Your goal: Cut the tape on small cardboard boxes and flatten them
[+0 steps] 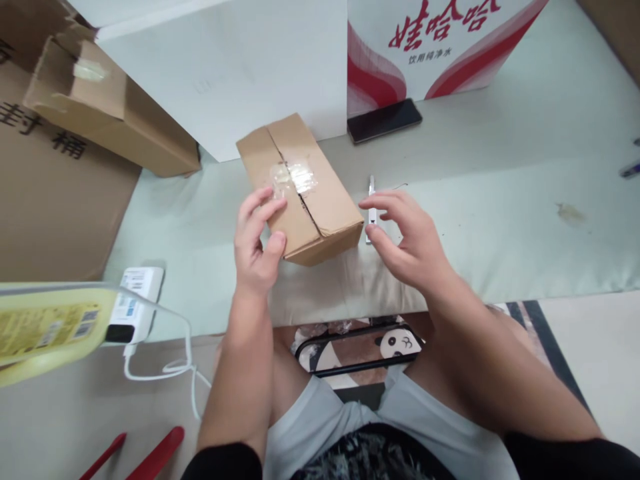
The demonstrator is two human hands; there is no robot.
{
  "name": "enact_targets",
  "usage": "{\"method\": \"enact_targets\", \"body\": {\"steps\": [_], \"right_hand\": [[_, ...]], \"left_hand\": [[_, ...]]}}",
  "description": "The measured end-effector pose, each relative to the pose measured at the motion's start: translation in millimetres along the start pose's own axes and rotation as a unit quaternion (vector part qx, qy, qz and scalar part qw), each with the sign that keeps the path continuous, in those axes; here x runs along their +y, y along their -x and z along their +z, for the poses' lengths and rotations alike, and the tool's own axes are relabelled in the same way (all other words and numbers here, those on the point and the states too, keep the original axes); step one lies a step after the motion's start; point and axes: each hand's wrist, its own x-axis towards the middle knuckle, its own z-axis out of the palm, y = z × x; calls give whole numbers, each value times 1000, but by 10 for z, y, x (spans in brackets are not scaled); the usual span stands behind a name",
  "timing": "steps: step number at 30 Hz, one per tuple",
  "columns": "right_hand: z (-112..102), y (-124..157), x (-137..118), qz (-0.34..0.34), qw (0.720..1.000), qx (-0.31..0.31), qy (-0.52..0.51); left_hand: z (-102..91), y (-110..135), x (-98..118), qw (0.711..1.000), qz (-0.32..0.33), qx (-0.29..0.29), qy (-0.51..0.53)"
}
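A small brown cardboard box (pixel 305 193) with clear tape across its top seam lies on the pale green table (pixel 500 220). My left hand (pixel 256 241) rests against the box's left near corner, thumb under the edge and fingers curled onto the top. My right hand (pixel 407 237) hovers just right of the box with fingers spread and curved, holding nothing. Partly hidden under my right fingers, a small white utility knife (pixel 371 200) lies on the table.
A black phone (pixel 384 120) lies near a white box with red print (pixel 440 47). Large brown cartons (pixel 75 133) stand at left. A white power bank (pixel 137 300) with a cable and a yellow bottle (pixel 50 327) sit at the near left edge.
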Motion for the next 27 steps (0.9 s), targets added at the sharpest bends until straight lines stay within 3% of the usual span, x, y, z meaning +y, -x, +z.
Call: {"method": "enact_targets", "body": {"steps": [3,7,11,15,19,22,24,27], "right_hand": [[2,-4,83,125,983,-74,111],[-13,2,117,203,921,-244,225],[-33,-44,106,265,891,-242,280],[-61,-112,160,277,916,-137,255],[-118,-143,186,251,953,47,165],[-172,-131,79,139,964,215,74],[-201,-103,-46,43,953,300,-1],[-224,-39,-228,-45,939,336,-64]], "left_hand": [[6,3,9,1000,4,-13,11],[21,15,3,1000,-10,-10,6],[17,22,-17,1000,6,-14,4],[6,32,-75,998,55,-29,-1],[61,80,-25,996,73,-47,-21],[177,151,155,991,102,-83,-25],[271,203,302,985,137,-100,-38],[387,259,460,977,167,-117,-59]]}}
